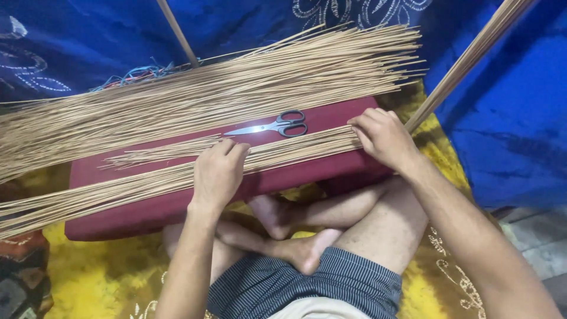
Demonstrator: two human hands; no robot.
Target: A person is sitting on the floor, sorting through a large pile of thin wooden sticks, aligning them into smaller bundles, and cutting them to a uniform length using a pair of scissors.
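**Hands on a row of thin sticks**

On a maroon cushion point(177, 204) lying across the person's crossed legs, a flat bundle point(136, 189) of thin tan sticks ran from the left edge of the view towards the right. The left hand point(217, 172) lay palm down on the middle of this bundle, its fingers curled over the sticks and pressing them to the cushion; whether it pinched any single stick could not be told. The right hand point(384, 139) rested on the bundle's right end at the cushion's far corner, fingers bent and closed over the stick tips. The two hands were well apart along the same bundle.

Just behind the bundle, a few loose sticks point(159, 152) lay on the cushion. Beyond those, scissors point(274, 126) with dark handles lay flat, blades shut, pointing left, touched by neither hand. Further back, a large pile point(207, 97) of the same sticks spread across the cushion's far edge and out over the blue cloth point(508, 118) behind. Another tight sheaf point(472, 56) slanted from the upper right corner down to just behind the right hand. A single rod point(177, 32) leaned at the top. Coloured threads point(139, 74) showed beside the pile. A yellow cloth point(88, 277) covered the floor under the legs.
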